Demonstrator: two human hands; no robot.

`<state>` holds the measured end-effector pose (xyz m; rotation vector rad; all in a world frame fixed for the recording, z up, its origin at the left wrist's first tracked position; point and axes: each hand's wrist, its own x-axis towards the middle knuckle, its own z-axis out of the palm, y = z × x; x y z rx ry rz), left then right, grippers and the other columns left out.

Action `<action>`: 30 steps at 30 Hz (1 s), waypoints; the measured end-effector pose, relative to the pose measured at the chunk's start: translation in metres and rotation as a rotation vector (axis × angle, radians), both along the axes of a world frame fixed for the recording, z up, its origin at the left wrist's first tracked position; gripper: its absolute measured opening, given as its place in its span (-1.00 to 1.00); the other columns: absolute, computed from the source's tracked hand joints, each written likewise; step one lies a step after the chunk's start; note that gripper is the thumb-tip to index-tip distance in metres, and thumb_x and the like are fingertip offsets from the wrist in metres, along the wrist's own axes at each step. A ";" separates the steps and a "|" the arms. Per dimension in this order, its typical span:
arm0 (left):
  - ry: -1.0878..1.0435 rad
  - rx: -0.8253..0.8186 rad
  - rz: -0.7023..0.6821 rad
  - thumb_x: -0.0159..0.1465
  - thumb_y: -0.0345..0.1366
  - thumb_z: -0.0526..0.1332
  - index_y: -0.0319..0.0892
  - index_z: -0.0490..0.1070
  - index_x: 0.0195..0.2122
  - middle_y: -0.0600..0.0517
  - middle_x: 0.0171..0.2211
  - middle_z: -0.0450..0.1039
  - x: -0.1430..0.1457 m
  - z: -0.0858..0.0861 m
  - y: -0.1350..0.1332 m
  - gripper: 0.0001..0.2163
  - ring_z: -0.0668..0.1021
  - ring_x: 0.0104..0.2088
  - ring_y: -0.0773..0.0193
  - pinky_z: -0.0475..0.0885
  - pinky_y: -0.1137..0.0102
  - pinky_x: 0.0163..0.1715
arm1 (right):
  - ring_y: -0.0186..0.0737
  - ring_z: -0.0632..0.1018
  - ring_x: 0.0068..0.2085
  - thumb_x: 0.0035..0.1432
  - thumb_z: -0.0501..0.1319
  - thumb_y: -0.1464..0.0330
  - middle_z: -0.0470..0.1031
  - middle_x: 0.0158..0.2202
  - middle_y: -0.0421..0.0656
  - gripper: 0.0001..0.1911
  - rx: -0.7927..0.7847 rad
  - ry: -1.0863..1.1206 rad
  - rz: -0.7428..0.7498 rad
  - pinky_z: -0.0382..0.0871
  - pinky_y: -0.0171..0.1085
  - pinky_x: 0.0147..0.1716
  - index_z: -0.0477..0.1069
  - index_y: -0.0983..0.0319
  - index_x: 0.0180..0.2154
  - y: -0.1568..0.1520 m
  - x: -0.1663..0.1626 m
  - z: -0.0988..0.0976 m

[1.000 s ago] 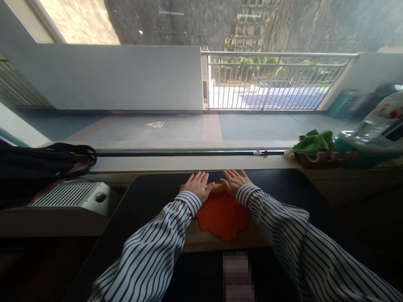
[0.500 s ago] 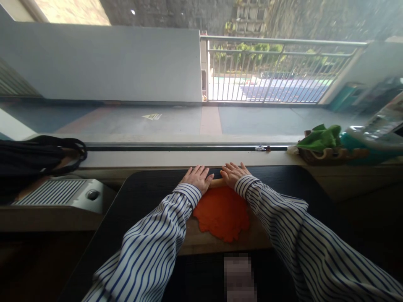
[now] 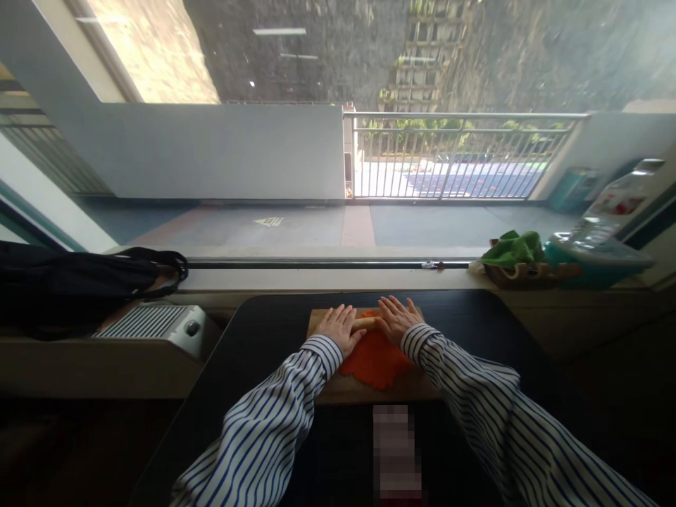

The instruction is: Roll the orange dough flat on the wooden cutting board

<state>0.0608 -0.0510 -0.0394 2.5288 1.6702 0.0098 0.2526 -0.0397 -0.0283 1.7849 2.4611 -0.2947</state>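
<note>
A flat sheet of orange dough (image 3: 376,360) lies on a wooden board (image 3: 364,389) on a black table (image 3: 253,345). A wooden rolling pin (image 3: 368,323) rests across the far part of the dough. My left hand (image 3: 339,327) lies flat on the pin's left end, fingers stretched out. On the pin's right end my right hand (image 3: 397,317) also lies flat with fingers spread. Both arms wear blue and white striped sleeves.
A black bag (image 3: 79,278) sits on a white ribbed appliance (image 3: 158,325) at the left. A green cloth in a wooden holder (image 3: 515,257) and a plastic bottle (image 3: 607,218) stand on the window sill at the right. A large window lies just beyond the table.
Both hands and the rolling pin have drawn back from the board's far edge onto the dough. The camera has tilted up a little.
</note>
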 end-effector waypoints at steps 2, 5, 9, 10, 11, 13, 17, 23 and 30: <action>-0.007 0.031 -0.011 0.27 0.02 -0.20 -0.28 0.03 0.20 -0.11 0.21 0.07 0.000 -0.001 -0.009 -0.41 0.09 0.21 0.10 -0.04 0.13 0.17 | -0.17 -0.16 0.26 0.20 -0.35 0.06 -0.17 0.29 -0.17 -0.33 -0.001 0.014 0.001 -0.39 0.07 0.17 -0.19 0.26 0.24 -0.009 0.001 -0.001; -0.015 0.068 -0.022 0.28 -0.04 -0.15 -0.32 0.04 0.19 -0.15 0.20 0.07 0.000 -0.004 -0.019 -0.45 0.10 0.21 0.09 -0.04 0.11 0.18 | -0.18 -0.16 0.26 0.21 -0.31 0.06 -0.15 0.28 -0.16 -0.33 0.018 0.044 -0.001 -0.40 0.03 0.18 -0.21 0.27 0.25 -0.020 0.003 -0.004; -0.038 0.099 -0.050 0.27 -0.12 -0.04 -0.32 0.07 0.18 -0.16 0.18 0.11 -0.002 -0.007 -0.026 -0.49 0.15 0.19 0.10 -0.02 0.11 0.17 | -0.17 -0.09 0.26 0.22 -0.24 0.10 -0.08 0.27 -0.13 -0.36 0.084 0.093 0.023 -0.33 0.01 0.19 -0.13 0.27 0.24 -0.033 0.007 -0.007; -0.050 0.106 -0.065 0.26 -0.14 -0.01 -0.31 0.08 0.17 -0.17 0.17 0.13 -0.003 -0.007 -0.026 -0.50 0.16 0.18 0.10 -0.01 0.11 0.17 | -0.16 -0.06 0.25 0.22 -0.21 0.12 -0.05 0.26 -0.12 -0.38 0.102 0.105 0.037 -0.30 0.00 0.19 -0.11 0.27 0.23 -0.035 0.009 -0.007; -0.063 0.111 -0.082 0.25 -0.16 0.01 -0.31 0.09 0.17 -0.18 0.16 0.15 -0.005 -0.007 -0.026 -0.50 0.18 0.18 0.10 0.01 0.12 0.16 | -0.16 -0.03 0.25 0.22 -0.18 0.14 -0.02 0.25 -0.11 -0.40 0.116 0.114 0.053 -0.27 0.00 0.19 -0.08 0.27 0.23 -0.037 0.011 -0.008; -0.091 0.117 -0.105 0.21 -0.19 0.07 -0.31 0.12 0.15 -0.19 0.14 0.19 -0.011 -0.005 -0.025 -0.50 0.20 0.16 0.08 0.04 0.11 0.15 | -0.16 0.02 0.24 0.22 -0.13 0.20 0.04 0.23 -0.08 -0.43 0.135 0.128 0.083 -0.22 -0.01 0.19 -0.03 0.28 0.21 -0.040 0.014 -0.007; -0.151 0.111 -0.071 0.15 -0.26 0.13 -0.33 0.25 0.06 -0.23 0.07 0.29 -0.030 0.003 -0.020 -0.55 0.27 0.12 0.03 0.12 0.11 0.10 | -0.15 0.07 0.22 0.22 -0.07 0.27 0.12 0.20 -0.06 -0.47 0.132 0.154 0.109 -0.12 0.01 0.17 0.02 0.26 0.20 -0.040 0.018 -0.007; -0.189 0.126 -0.018 0.09 -0.32 0.18 -0.18 0.40 -0.10 -0.12 -0.08 0.44 -0.052 0.016 -0.023 -0.68 0.43 -0.04 0.06 0.20 0.08 0.02 | -0.08 0.10 0.21 0.21 -0.02 0.31 0.17 0.17 -0.07 -0.52 0.093 0.185 0.147 -0.08 0.08 0.15 0.09 0.21 0.17 -0.032 0.021 -0.007; -0.455 0.171 0.051 -0.04 -0.34 0.29 -0.15 0.46 -0.25 -0.05 -0.26 0.51 -0.053 0.019 -0.025 -0.72 0.51 -0.19 0.08 0.32 0.17 -0.08 | -0.05 0.27 0.13 0.18 0.05 0.36 0.35 0.05 0.02 -0.60 0.213 0.183 0.260 -0.09 0.16 0.12 0.24 0.24 0.07 -0.031 0.028 -0.002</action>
